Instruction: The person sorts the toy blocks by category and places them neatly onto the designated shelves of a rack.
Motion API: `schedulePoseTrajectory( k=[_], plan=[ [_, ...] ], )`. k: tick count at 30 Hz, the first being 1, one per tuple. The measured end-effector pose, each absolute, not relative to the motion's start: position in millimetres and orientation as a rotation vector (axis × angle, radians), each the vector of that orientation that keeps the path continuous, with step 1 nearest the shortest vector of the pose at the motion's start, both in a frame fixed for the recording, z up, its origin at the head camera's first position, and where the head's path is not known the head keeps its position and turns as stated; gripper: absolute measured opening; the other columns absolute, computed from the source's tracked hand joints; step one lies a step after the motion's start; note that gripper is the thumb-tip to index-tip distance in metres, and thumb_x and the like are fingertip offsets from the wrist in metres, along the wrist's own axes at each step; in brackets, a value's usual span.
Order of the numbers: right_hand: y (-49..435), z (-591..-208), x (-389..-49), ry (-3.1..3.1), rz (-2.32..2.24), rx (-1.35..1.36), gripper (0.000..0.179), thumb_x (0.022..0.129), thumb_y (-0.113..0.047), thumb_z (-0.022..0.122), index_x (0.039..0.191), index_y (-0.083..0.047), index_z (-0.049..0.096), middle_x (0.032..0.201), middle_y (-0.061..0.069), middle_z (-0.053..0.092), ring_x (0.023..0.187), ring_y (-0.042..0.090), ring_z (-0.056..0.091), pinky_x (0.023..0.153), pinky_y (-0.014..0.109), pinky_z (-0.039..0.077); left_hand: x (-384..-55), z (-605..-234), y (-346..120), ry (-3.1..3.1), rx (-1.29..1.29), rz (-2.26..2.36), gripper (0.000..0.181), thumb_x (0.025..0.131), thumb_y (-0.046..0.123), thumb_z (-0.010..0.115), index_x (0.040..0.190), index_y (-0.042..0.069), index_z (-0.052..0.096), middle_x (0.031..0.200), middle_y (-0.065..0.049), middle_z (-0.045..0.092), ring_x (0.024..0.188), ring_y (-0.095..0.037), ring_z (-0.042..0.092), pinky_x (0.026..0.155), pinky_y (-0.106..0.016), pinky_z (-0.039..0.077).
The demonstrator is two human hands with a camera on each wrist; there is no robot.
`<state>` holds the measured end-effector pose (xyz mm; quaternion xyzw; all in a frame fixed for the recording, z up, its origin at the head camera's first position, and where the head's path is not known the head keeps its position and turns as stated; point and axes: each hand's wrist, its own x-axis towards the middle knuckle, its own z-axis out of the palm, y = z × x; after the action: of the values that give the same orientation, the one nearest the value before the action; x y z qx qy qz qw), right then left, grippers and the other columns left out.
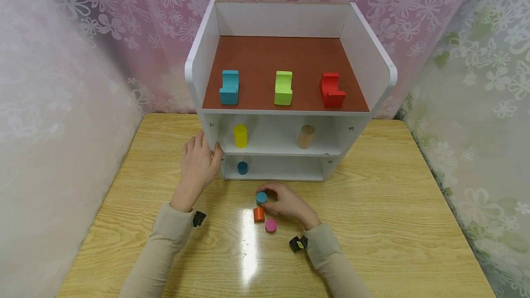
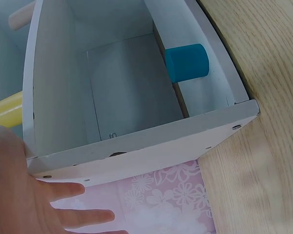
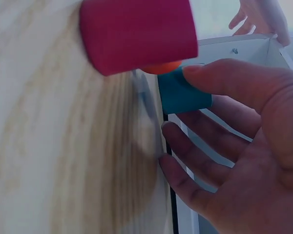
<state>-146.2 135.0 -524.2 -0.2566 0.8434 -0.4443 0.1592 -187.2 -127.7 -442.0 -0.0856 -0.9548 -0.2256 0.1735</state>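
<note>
My right hand [image 1: 287,202] pinches a small blue cylinder block [image 1: 261,197] between thumb and fingers, just in front of the shelf. Beside it on the table are an orange cylinder [image 1: 258,214] and a pink cylinder [image 1: 271,226]. In the right wrist view the thumb lies against the blue block [image 3: 183,92], with the pink one [image 3: 139,34] close to the camera. My left hand [image 1: 197,162] rests on the left side of the white shelf unit [image 1: 271,113], thumb at its front edge. The left wrist view shows its fingers [image 2: 85,218] straight along the outside.
On the brown top stand a blue notched block [image 1: 229,95], a green one [image 1: 283,96] and a red one [image 1: 332,99]. The middle shelf bears a yellow cylinder [image 1: 240,136] and a wooden one [image 1: 306,137]. A dark blue cylinder [image 1: 242,168] stands on the bottom shelf.
</note>
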Motion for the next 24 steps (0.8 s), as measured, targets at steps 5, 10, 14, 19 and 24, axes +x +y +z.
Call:
schedulePoseTrajectory(
  k=[5,10,14,19,24],
  plan=[
    [134.3,-519.8,-151.9,2.432,-1.321,-0.754,0.030,0.084,-0.011,0.068,0.113,-0.007,0.064,0.106,-0.006,0.061,0.101,0.014,0.054,0.094,0.036,0.044,-187.8,-442.9,-127.8,-2.703,-0.241,-0.639,0.056,0.097,0.037,0.030,0.144,0.009,0.031,0.139,-0.018,0.041,0.123,-0.042,0.040,0.103,-0.056,0.029],
    [132.9,-516.7,-162.2,2.470,-1.389,-0.808,0.030,0.082,-0.008,0.069,0.111,-0.005,0.064,0.106,-0.002,0.062,0.098,0.017,0.056,0.089,0.036,0.047,-188.2,-443.5,-128.4,-2.712,-0.236,-0.644,0.055,0.097,0.038,0.030,0.144,0.009,0.032,0.140,-0.017,0.041,0.124,-0.042,0.039,0.103,-0.057,0.028],
    [132.9,-515.9,-173.7,2.520,-1.380,-0.814,0.032,0.082,-0.011,0.070,0.112,-0.007,0.064,0.106,-0.002,0.062,0.096,0.017,0.057,0.085,0.034,0.049,-188.2,-443.4,-128.6,-2.715,-0.234,-0.636,0.056,0.097,0.037,0.030,0.143,0.007,0.032,0.141,-0.018,0.040,0.124,-0.042,0.039,0.104,-0.056,0.027],
    [133.4,-511.4,-189.2,2.570,-1.358,-0.796,0.035,0.081,-0.013,0.072,0.114,-0.006,0.063,0.105,0.003,0.062,0.092,0.024,0.059,0.081,0.038,0.051,-188.6,-443.1,-128.4,-2.709,-0.234,-0.627,0.054,0.097,0.037,0.030,0.142,0.007,0.034,0.140,-0.018,0.041,0.123,-0.042,0.040,0.104,-0.056,0.028],
    [135.0,-508.2,-200.9,2.577,-1.347,-0.795,0.033,0.082,-0.016,0.071,0.113,-0.010,0.064,0.107,0.002,0.064,0.094,0.027,0.059,0.082,0.039,0.049,-187.8,-442.5,-127.9,-2.706,-0.237,-0.637,0.054,0.097,0.036,0.030,0.143,0.008,0.032,0.139,-0.018,0.042,0.123,-0.042,0.040,0.103,-0.057,0.029]
  ],
)
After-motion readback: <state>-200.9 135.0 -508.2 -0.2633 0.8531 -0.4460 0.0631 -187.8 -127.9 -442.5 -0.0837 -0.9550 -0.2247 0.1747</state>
